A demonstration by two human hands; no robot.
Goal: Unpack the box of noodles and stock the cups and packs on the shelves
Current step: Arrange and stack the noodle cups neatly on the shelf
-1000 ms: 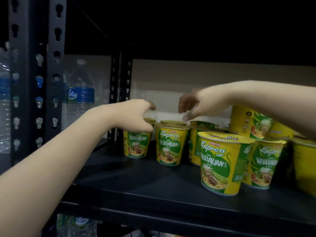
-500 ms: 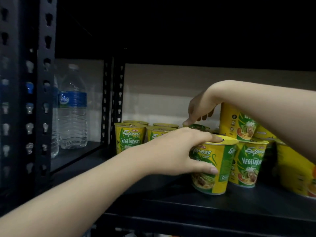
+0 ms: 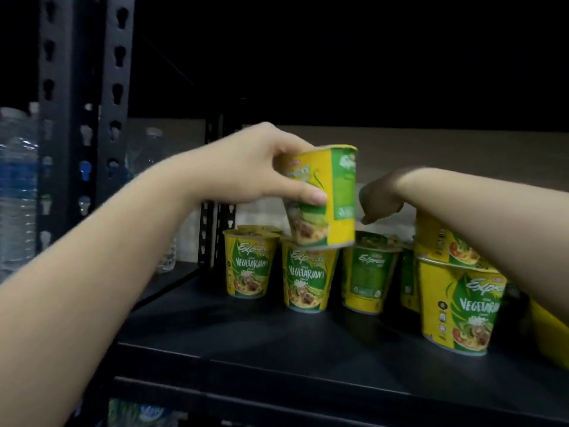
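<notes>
Cup (image 3: pixel 326 195), tilted, is clamped in the left grip (image 3: pixel 264 171); right grip (image 3: pixel 380 200) state cannot be told. Standing cups (image 3: pixel 308 275) could be toppled if it is lowered askew.

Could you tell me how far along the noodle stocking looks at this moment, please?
Done: several cups stand on the shelf, some stacked at the right. In hand: the left hand grips a tilted cup just above a standing cup. The right hand reaches toward the back. The box and packs are out of view.
</notes>
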